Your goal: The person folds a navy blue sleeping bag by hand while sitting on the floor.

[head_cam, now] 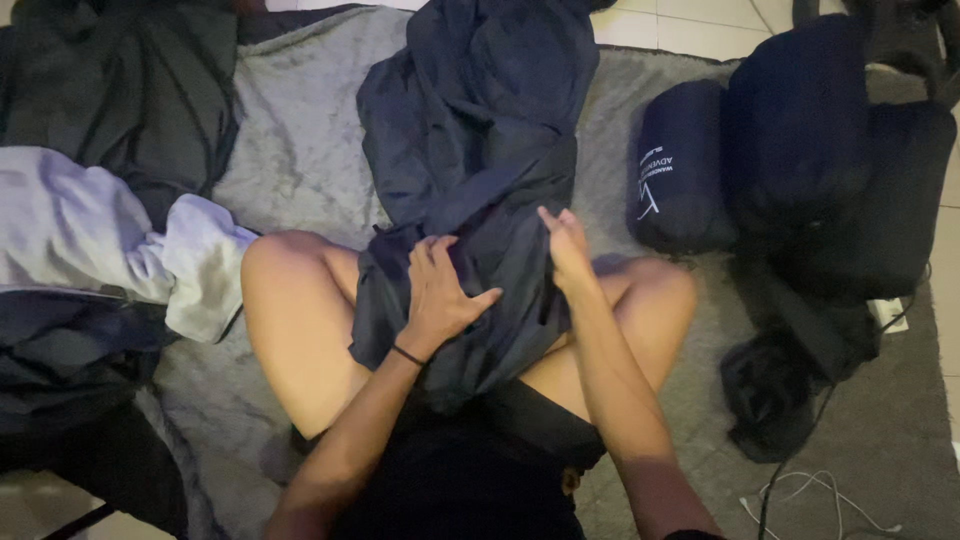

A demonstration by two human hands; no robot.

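Note:
A dark navy sleeping bag (470,130) lies crumpled over my lap and stretches away across a grey blanket (300,150). My left hand (438,290) presses flat on the fabric near my left thigh, fingers spread, with a thin black band on the wrist. My right hand (565,245) pinches a fold of the same fabric just right of the left hand. I sit cross-legged, bare knees to either side.
A rolled navy stuff sack (680,170) and bulky dark bags (830,150) stand at the right. A black pouch (770,395) and white cables (810,495) lie at lower right. Pale and dark clothes (100,230) are heaped at left. Tile floor shows beyond the blanket.

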